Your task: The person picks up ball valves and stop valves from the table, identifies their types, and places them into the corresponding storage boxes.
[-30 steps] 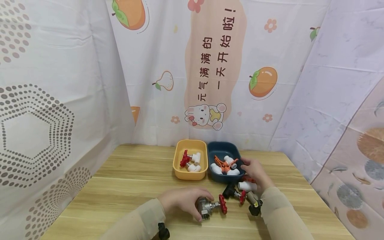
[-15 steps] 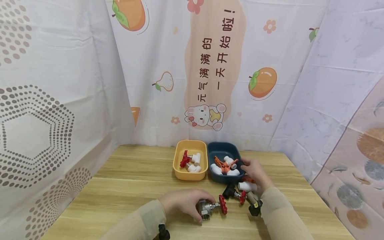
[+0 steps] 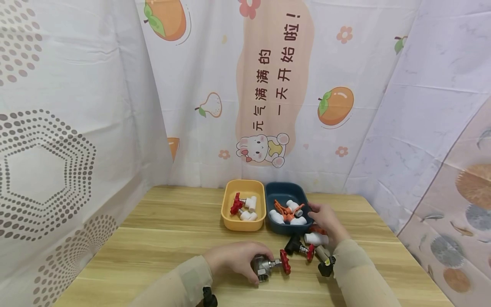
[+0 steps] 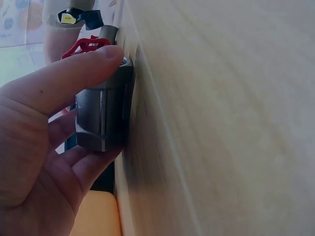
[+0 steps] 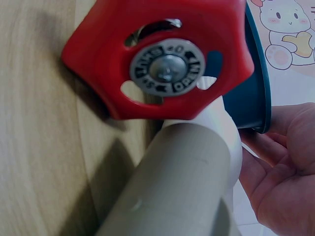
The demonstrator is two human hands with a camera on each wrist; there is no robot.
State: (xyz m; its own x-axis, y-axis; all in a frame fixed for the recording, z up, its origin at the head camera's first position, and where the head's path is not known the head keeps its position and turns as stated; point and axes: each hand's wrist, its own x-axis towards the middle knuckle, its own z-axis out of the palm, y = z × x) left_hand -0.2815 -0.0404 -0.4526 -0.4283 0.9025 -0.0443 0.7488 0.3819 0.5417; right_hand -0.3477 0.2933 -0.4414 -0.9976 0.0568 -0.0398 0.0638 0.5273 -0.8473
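In the head view my left hand (image 3: 241, 260) grips a metal gate valve (image 3: 263, 267) by its body, thumb and fingers on either side. Its red handwheel (image 3: 284, 262) points right. The left wrist view shows the valve's grey hexagonal end (image 4: 102, 118) close beside the tabletop; whether it touches is unclear. At the right side of the blue bin (image 3: 289, 229), my right hand (image 3: 327, 219) holds the rim with its fingertips. White valves (image 3: 298, 221) with orange handles lie in that bin. The right wrist view shows fingers (image 5: 263, 150) under the rim, partly hidden.
A yellow bin (image 3: 242, 225) with white, red-handled valves adjoins the blue one. Before the blue bin lie a black valve (image 3: 294, 244) with a red handwheel, a white fitting (image 3: 316, 238) and a grey pipe piece (image 5: 172, 172). Printed curtains surround the wooden table (image 3: 161, 238).
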